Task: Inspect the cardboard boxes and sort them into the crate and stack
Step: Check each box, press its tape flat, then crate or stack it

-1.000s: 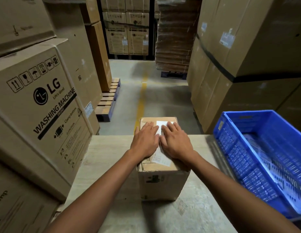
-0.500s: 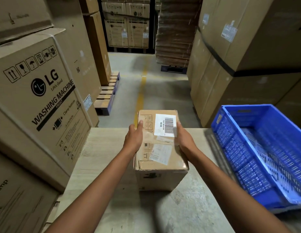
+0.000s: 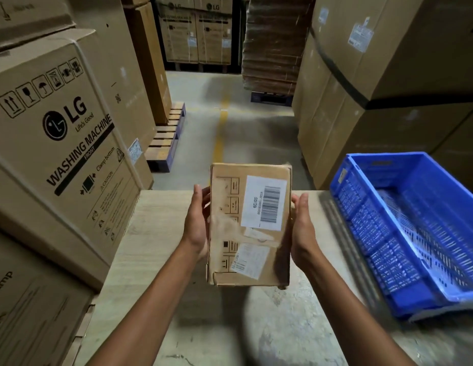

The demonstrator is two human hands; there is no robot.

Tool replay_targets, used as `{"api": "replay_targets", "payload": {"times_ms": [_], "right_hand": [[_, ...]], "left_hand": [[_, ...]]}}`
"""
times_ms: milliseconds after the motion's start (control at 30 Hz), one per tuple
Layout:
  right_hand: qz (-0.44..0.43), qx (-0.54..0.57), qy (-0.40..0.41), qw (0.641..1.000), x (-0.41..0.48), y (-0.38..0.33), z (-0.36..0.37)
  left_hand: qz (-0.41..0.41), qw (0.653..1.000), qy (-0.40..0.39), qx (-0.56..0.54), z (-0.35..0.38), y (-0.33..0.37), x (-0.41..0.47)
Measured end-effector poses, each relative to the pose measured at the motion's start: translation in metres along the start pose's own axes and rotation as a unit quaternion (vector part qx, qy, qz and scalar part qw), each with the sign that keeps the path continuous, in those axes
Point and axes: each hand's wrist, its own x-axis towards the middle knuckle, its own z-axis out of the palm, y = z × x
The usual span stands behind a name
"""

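Lifted off the table [image 3: 156, 233] since a second ago, the box [image 3: 249, 225] now hangs in the air between both hands, its broad labelled face turned up toward the camera. Back then it sat on the table with both palms flat on its top; half a second ago the hands had moved to its sides and it was starting to tip.

The left hand [image 3: 197, 220] presses against the box's left side, thumb along the near edge and fingers wrapped behind, out of sight. The right hand [image 3: 302, 228] holds the right side the same way, its thumb showing at the edge and the remaining fingers hidden behind the cardboard. Both hands are closed on the box.

A white barcode label [image 3: 264, 203] sits on the upper right of the face, and a smaller label [image 3: 248, 260] lies lower down under a strip of clear tape. Printed handling symbols run down the left of the face.

The blue crate [image 3: 415, 233] stands on the table's right end, well apart from the box. A large washing-machine carton [image 3: 66, 143] stands beside the table on the left, and more big cartons rise behind the crate.
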Motion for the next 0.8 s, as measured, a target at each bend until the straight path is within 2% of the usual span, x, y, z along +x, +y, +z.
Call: {"api": "replay_targets", "payload": {"times_ms": [100, 200, 400, 533, 633, 700, 733, 800], "right_hand": [[0.039, 0.012, 0.06, 0.997, 0.003, 0.01, 0.0], [0.09, -0.014, 0.07, 0.993, 0.003, 0.035, -0.005], [0.149, -0.036, 0.055, 0.987, -0.009, 0.062, -0.015], [0.155, -0.065, 0.039, 0.985, -0.013, 0.07, -0.021], [0.111, -0.155, 0.014, 0.982, -0.012, 0.075, -0.024], [0.051, -0.244, 0.034, 0.968, -0.016, 0.074, -0.023], [-0.006, -0.301, 0.045, 0.952, -0.018, 0.073, -0.023], [-0.161, -0.415, 0.054, 0.894, -0.022, 0.073, -0.019]], "left_hand": [[0.002, 0.997, 0.069, -0.015, -0.005, -0.003, -0.004], [-0.033, 0.994, 0.107, -0.014, -0.016, -0.021, -0.011], [-0.101, 0.992, 0.06, -0.047, -0.027, -0.058, -0.036], [-0.098, 0.991, 0.069, 0.054, -0.036, -0.081, -0.043], [-0.063, 0.988, 0.099, 0.099, -0.034, -0.076, -0.041], [0.018, 0.978, 0.098, 0.185, -0.034, -0.075, -0.038], [0.079, 0.958, 0.09, 0.261, -0.035, -0.075, -0.036], [0.207, 0.89, 0.059, 0.402, -0.033, -0.071, -0.037]]}}
